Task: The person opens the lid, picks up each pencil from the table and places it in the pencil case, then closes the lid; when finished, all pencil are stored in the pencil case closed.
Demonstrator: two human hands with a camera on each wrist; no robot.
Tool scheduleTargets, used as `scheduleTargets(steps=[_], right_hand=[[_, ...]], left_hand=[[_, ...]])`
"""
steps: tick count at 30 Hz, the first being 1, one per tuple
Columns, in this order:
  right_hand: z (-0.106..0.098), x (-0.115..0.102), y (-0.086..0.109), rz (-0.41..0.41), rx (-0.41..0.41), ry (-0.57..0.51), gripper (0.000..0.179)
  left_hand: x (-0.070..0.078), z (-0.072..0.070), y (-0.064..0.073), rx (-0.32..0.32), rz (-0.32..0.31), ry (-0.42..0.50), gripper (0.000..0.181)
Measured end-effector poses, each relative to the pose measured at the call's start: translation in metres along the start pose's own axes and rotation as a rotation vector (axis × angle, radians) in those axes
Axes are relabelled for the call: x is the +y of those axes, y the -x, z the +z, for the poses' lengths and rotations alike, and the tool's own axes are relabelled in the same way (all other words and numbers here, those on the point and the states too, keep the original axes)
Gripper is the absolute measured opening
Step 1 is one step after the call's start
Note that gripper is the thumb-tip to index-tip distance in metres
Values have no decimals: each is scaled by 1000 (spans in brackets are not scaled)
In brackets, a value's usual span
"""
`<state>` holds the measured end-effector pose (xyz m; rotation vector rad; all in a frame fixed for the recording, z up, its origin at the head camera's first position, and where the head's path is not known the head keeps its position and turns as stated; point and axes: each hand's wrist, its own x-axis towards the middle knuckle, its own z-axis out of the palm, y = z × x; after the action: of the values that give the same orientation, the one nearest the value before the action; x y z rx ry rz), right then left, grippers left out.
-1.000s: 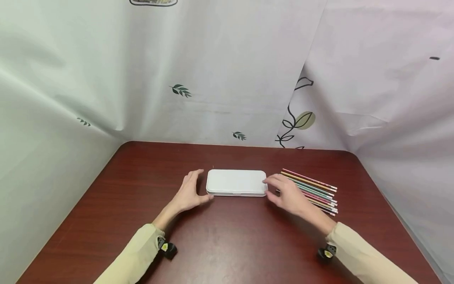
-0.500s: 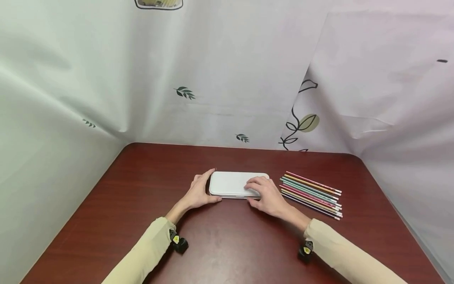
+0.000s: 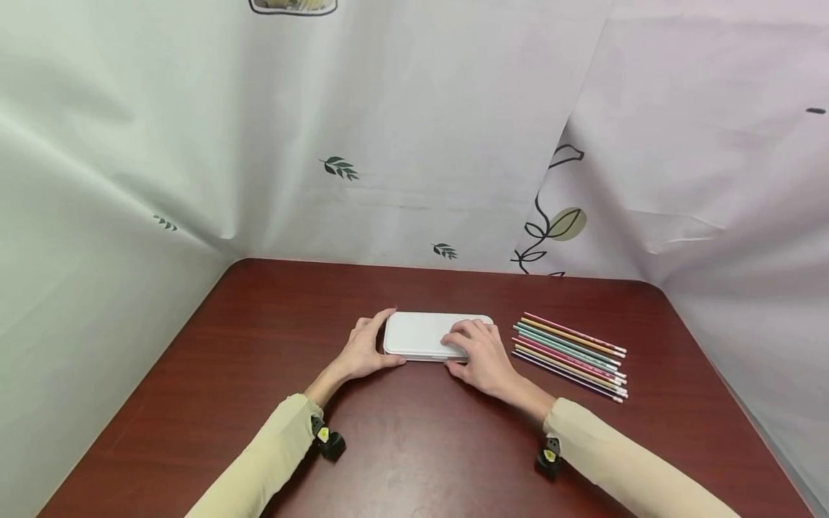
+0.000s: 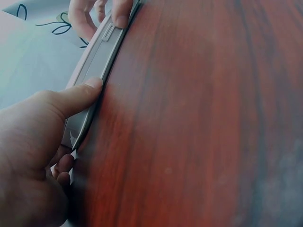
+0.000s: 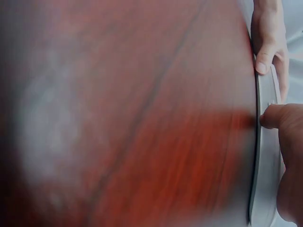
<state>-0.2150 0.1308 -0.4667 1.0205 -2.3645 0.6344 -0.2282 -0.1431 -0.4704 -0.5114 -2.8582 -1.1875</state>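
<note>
Here, a white case (image 3: 414, 332) with rounded corners lies flat near the middle of the dark red table (image 3: 414, 439), its lid down and its long side facing the person. The left hand (image 3: 360, 354) holds the case's left end, thumb against the front edge and fingers reaching round the far side; exactly where those far fingertips rest is hard to tell. The right hand (image 3: 484, 360) pinches the case right of its middle, with the thumb at the front edge and the bent fingers on top of the lid. In the left wrist view, the right thumb sits just beside a small latch (image 4: 109, 32) on the case's front, while the left thumb presses the same side near the end.

Just beside the right hand, to the right of the case and apart from it, a row of pencils (image 3: 570, 356) lies slanted on the table, in red, yellow, teal and dark purple, their white eraser ends pointing to the right and toward the person. Pale sleeves (image 3: 265, 453) cover both forearms, and a small black device (image 3: 332, 444) sits at each wrist. Behind the table hangs a whitish sheet (image 3: 421, 108) printed with leaves.
</note>
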Motion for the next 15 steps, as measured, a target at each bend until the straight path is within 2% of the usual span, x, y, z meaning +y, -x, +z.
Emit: scheduleTargets(steps=[7, 15], right_hand=[[1, -2, -3, -69, -5, 113, 30], [1, 1, -6, -327, 17, 343, 18]], left_hand=[[-4, 2, 1, 11, -11, 0, 98], [-2, 2, -1, 16, 7, -4, 97]])
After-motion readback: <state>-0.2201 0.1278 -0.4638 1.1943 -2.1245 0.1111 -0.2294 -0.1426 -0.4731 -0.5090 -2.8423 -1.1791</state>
